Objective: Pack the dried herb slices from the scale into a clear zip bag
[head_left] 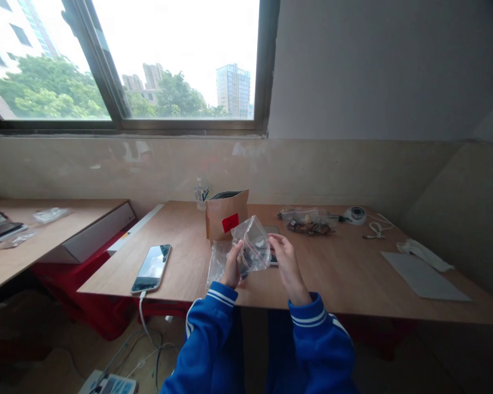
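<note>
A clear zip-lock bag (254, 243) with a reddish seal line is held up over the table's front edge. My left hand (232, 267) is closed on its lower left side, thumb on top. Something dark shows by the left fingers, too blurred to name. The fingers of my right hand (285, 260) pinch the bag's right edge. Another clear plastic bag (217, 264) lies on the table beside my left hand. Just behind stands an open brown paper pouch (219, 216) with a red label. A flat object behind the held bag is mostly hidden.
On the left lies a phone (152, 268) with a charging cable (142, 312). A plastic bottle (201, 194) stands by the wall. Filled clear bags (310, 223), a white dome camera (355, 215) and a grey sheet (425, 276) are on the right. A power strip (109, 383) rests on the floor.
</note>
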`<state>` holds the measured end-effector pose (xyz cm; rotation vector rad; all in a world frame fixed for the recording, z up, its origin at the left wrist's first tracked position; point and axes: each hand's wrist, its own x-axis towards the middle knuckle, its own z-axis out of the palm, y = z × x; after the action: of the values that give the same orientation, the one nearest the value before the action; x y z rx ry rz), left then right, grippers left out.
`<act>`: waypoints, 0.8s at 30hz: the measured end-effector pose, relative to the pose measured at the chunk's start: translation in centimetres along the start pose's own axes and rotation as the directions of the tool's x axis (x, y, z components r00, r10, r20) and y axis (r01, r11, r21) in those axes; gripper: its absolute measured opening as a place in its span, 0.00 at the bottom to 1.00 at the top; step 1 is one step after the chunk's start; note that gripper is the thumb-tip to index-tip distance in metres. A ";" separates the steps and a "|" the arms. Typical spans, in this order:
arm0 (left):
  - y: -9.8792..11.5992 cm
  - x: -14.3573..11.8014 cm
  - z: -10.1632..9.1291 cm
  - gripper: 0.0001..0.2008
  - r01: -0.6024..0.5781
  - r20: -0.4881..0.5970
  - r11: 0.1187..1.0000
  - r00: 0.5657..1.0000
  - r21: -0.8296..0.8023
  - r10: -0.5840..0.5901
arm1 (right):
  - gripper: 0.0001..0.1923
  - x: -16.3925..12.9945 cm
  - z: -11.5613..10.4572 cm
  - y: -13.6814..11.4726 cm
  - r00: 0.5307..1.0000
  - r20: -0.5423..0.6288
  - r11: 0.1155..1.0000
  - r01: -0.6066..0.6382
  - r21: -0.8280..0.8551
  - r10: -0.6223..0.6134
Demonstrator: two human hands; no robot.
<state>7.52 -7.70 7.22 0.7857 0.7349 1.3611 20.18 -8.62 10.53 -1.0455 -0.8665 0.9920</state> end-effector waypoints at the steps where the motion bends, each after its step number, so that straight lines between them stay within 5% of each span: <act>1: 0.1 0.5 -0.3 0.23 0.018 0.005 1.000 1.000 -0.019 -0.018 | 0.15 -0.1 -0.1 0.0 0.999 -0.014 0.998 0.042 -0.035 -0.043; 3: 0.1 1.5 -1.1 0.22 0.058 0.038 0.996 0.998 -0.063 -0.055 | 0.14 -0.1 -0.2 0.1 0.995 -0.003 0.991 0.095 -0.089 -0.096; 7: -1.2 3.5 -3.1 0.23 0.069 -0.046 0.990 0.996 -0.124 -0.075 | 0.14 0.3 0.7 0.5 0.964 0.233 0.960 0.183 -0.214 -0.132; 11: -2.7 4.5 -4.6 0.27 0.082 -0.067 0.982 0.993 -0.171 -0.094 | 0.15 1.5 2.2 1.0 0.896 0.343 0.784 0.420 -0.457 -0.281; 16: -3.2 4.8 -5.0 0.32 0.108 -0.073 0.990 0.991 -0.087 -0.115 | 0.16 3.3 3.8 1.1 0.865 0.488 0.618 0.447 -0.647 -0.115; 18: -3.2 4.8 -5.0 0.33 0.109 -0.086 0.991 0.989 -0.080 -0.116 | 0.14 3.8 4.4 1.1 0.818 0.575 0.576 0.483 -0.659 -0.028; 24: -3.3 4.7 -4.9 0.33 0.101 -0.106 0.992 0.988 -0.070 -0.108 | 0.16 4.3 5.9 2.2 0.671 0.739 0.681 0.515 -0.520 0.057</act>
<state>5.66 -2.82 1.77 0.6163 0.8032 1.3346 15.64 -2.54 10.54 -1.1059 -2.1355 0.8191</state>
